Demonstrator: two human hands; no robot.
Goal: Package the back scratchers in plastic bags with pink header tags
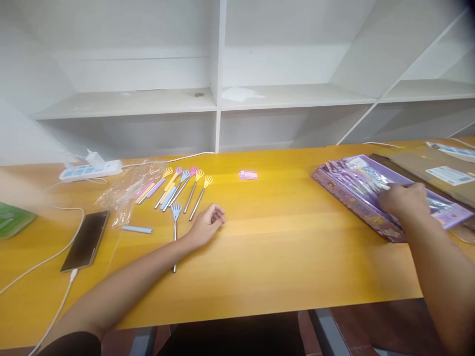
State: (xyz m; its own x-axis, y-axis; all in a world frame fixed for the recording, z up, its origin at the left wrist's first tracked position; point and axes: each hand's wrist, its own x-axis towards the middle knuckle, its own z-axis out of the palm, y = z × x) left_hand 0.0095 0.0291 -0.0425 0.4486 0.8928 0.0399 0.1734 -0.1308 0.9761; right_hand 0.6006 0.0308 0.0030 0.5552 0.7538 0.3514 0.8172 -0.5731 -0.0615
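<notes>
My left hand [206, 225] rests on the table with its fingers loosely curled in and nothing visible in them. Under that forearm passes the steel rod of a blue-headed back scratcher [176, 211]. Beyond it lie several more back scratchers [193, 193] with small claw-shaped heads in yellow, purple, blue and pink. A loose blue tube [137, 229] is to their left. My right hand [404, 200] reaches into a purple open box [352, 205], its fingers closed down among clear plastic packets [365, 173]. The fingertips and anything between them are hidden.
A small stack of pink cards [248, 175] lies mid-table. On the left are a crumpled clear bag [128, 190], a phone [85, 241] on a white cable and a power strip [91, 170]. A cardboard box [426, 160] stands behind the purple one, and white shelves [148, 104] rise behind.
</notes>
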